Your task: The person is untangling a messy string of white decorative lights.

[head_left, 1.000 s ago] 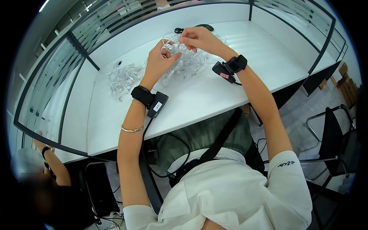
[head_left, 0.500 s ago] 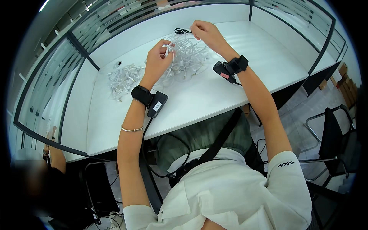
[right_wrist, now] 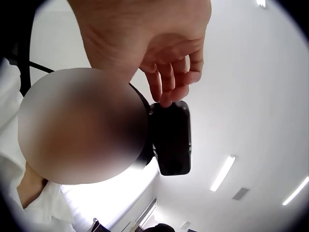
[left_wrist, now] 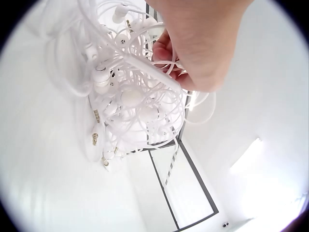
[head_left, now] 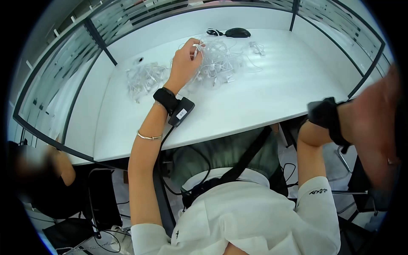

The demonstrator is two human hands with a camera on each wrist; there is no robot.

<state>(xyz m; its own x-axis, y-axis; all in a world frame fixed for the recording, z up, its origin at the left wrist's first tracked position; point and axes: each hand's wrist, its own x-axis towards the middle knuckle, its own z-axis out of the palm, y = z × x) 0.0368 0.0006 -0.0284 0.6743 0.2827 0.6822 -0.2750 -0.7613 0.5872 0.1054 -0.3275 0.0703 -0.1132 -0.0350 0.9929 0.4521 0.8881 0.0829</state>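
My left hand (head_left: 185, 63) grips part of a tangled heap of white wired earphones (head_left: 219, 63) on the white desk. In the left wrist view, its fingers curl round the white cords, with earbuds (left_wrist: 130, 97) and metal plugs (left_wrist: 95, 116) hanging below. My right hand (head_left: 374, 127) is raised close to the head camera at the right edge, blurred. The right wrist view shows its loosely bent fingertips touching a black device (right_wrist: 171, 137) in front of the head.
A second heap of white cords (head_left: 144, 80) lies on the left, and a small white bundle (head_left: 257, 48) at the back right. A black mouse (head_left: 238, 32) sits by the back panel. Glass-topped partitions surround the desk (head_left: 276, 93). Another person sits at the lower left.
My right hand has left the heap, moving right and up toward the head camera. The left hand keeps its hold on the earphones. The head view has shifted slightly.
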